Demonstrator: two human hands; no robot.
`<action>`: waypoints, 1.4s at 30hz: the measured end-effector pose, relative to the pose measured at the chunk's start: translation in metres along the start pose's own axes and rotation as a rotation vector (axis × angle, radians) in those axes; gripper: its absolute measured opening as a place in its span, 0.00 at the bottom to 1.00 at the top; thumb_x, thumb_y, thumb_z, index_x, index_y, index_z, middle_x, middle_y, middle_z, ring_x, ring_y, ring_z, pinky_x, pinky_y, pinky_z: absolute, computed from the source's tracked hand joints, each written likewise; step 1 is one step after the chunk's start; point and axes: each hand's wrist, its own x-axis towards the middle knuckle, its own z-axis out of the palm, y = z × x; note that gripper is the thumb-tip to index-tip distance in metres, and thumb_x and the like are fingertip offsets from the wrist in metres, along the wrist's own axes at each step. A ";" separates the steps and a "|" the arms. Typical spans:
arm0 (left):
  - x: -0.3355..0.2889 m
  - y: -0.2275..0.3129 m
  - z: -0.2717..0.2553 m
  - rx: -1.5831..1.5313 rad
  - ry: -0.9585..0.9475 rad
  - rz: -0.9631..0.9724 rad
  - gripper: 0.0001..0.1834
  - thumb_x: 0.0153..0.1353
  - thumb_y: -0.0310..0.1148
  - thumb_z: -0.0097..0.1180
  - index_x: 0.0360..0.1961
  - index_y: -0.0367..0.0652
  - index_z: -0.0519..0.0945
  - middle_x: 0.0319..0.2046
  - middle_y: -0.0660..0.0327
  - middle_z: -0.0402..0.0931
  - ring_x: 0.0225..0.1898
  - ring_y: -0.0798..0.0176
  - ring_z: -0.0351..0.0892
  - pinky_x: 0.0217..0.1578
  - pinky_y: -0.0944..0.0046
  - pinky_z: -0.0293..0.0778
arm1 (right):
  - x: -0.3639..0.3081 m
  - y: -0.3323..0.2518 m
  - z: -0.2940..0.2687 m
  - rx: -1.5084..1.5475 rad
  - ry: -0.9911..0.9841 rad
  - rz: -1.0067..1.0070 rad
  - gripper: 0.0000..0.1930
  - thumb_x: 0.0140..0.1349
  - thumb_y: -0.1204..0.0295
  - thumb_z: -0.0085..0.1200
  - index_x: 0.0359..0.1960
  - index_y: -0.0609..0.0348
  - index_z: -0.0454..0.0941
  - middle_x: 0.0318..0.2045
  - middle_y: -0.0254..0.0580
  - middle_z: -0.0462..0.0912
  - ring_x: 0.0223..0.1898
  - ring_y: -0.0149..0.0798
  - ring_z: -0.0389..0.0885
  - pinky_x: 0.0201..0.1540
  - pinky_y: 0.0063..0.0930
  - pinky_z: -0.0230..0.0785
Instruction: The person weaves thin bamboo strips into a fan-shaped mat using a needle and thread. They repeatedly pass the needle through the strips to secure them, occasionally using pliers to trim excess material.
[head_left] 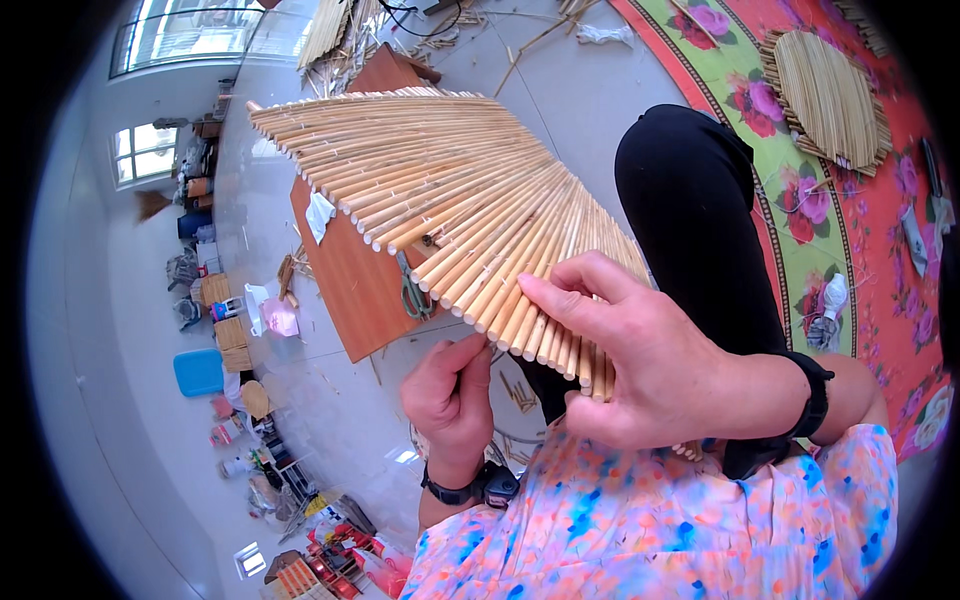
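A mat of pale reed sticks (440, 170), bound side by side and fanning out, stretches from my lap up toward the far left. My right hand (660, 360) grips its near end, thumb on top of the sticks and the other fingers partly hidden. Just below the row of cut stick ends, my left hand (450, 400) is closed in a pinch. Whatever lies between its fingertips, if anything, is too small to make out. Short stitches of thread cross the sticks. Green-handled scissors (415, 295) lie under the mat's left edge.
Beneath the mat stands a reddish-brown wooden board (345, 290) with a scrap of white paper (319, 216). At right, a round reed mat (825, 100) lies on a flowered red cloth (880, 270). Loose reeds (325, 35) litter the far floor. A blue stool (198, 373) stands left.
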 end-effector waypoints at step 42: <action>0.029 -0.006 -0.008 0.074 -0.193 0.130 0.05 0.56 0.17 0.60 0.34 0.36 0.80 0.19 0.57 0.71 0.19 0.60 0.71 0.21 0.65 0.64 | 0.000 0.017 -0.012 0.048 -0.059 -0.075 0.47 0.41 0.68 0.65 0.68 0.69 0.62 0.51 0.53 0.68 0.51 0.49 0.72 0.56 0.32 0.66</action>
